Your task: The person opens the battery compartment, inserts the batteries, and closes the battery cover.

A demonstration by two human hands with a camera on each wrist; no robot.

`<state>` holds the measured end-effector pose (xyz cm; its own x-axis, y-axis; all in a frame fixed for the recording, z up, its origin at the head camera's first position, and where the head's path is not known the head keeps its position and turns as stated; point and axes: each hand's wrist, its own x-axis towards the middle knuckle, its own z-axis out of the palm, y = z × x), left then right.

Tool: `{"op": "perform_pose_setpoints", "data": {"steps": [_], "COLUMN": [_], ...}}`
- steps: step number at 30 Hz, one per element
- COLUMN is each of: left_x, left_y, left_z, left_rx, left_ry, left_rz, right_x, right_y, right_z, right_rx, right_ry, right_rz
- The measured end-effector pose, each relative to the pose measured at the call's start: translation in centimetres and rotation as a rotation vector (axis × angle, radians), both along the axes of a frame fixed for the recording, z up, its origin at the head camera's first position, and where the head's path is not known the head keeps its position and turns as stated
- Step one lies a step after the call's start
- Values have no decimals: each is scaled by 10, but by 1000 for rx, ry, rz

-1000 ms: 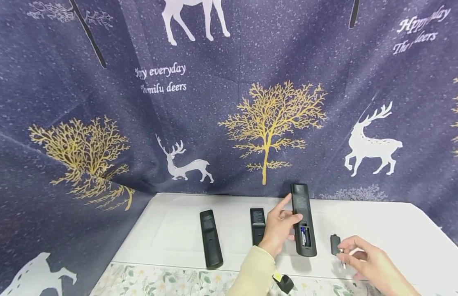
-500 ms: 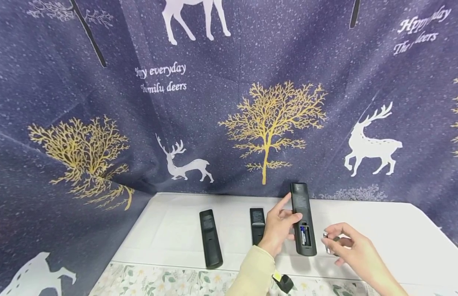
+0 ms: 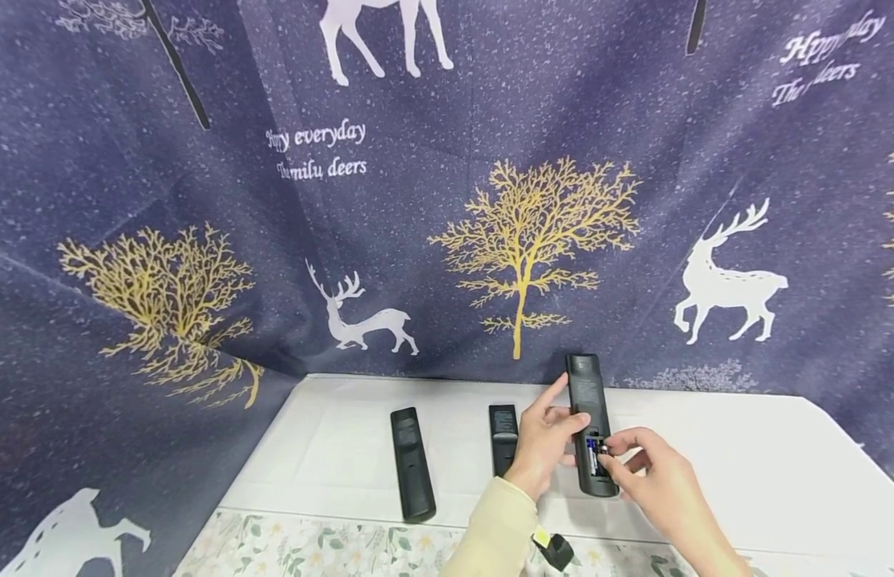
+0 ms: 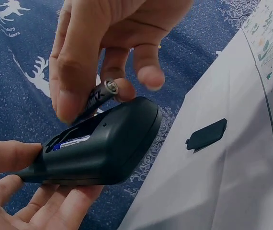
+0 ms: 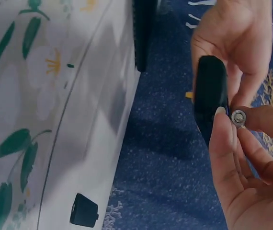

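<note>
My left hand [image 3: 544, 445] grips a black remote control [image 3: 588, 393], back side up, lifted over the white table. Its battery compartment is uncovered, and one blue-and-silver battery [image 4: 74, 142] lies inside. Between thumb and fingers my right hand [image 3: 652, 473] pinches a second battery [image 4: 100, 96], tilted at the compartment opening in the left wrist view. The right wrist view shows that battery's round metal end [image 5: 239, 117] beside the remote. On the table lies the black battery cover [image 4: 207, 134], which my right hand hides in the head view.
Two more black remotes, a left one [image 3: 413, 465] and a nearer one [image 3: 503, 437] partly behind my left hand, lie on the white table [image 3: 331, 449]. A flowered cloth [image 3: 309, 549] covers the front edge. A dark blue deer-patterned curtain [image 3: 389, 240] hangs behind.
My right hand has moved left with the battery, from beside the battery cover to the remote's open compartment. The left hand and its remote have stayed almost still.
</note>
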<state>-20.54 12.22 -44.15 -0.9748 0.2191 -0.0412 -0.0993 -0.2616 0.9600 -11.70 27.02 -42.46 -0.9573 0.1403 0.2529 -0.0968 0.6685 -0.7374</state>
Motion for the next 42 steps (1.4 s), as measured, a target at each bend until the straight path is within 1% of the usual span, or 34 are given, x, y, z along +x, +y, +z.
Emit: {"op": "perform_pose_setpoints", "data": {"steps": [4,10,13,16,19,23,27,30,32,35,38,42], "left_x": [0,0,0,0,-1,-3,-4,-4,-4,-4,-4,-4], "left_y": [0,0,0,0,-1,-2,-2,-2,-2,-3,-3,-3], "left_z": [0,0,0,-1,-2,-3,-3,-4,-4,-3,-3,-2], "left_rx": [4,-10,-9,1,12,25,32,35,36,37,43,53], "left_ry": [2,2,1,0,-5,-13,-15,-16,-14,-11,-9,-16], "left_rz": [-2,1,-3,-6,-9,-21,-22,-20,-24,-27,-28,-40], "right_x": [0,-2,-3,-3,-2,0,-2,-4,-4,-5,-5,-4], "right_y": [-4,-9,-11,-10,-7,3,13,17,17,17,16,19], "right_z": [-2,-4,-5,-7,-6,-4,-5,-6,-6,-4,-3,-2], "right_rx": [56,148,188,210,187,149,151,140,121,87,19,-106], "right_ry": [25,88,130,190,209,207,256,276,264,219,137,18], "right_rz": [-6,-7,-3,15,62,168,277,314,302,238,190,191]}}
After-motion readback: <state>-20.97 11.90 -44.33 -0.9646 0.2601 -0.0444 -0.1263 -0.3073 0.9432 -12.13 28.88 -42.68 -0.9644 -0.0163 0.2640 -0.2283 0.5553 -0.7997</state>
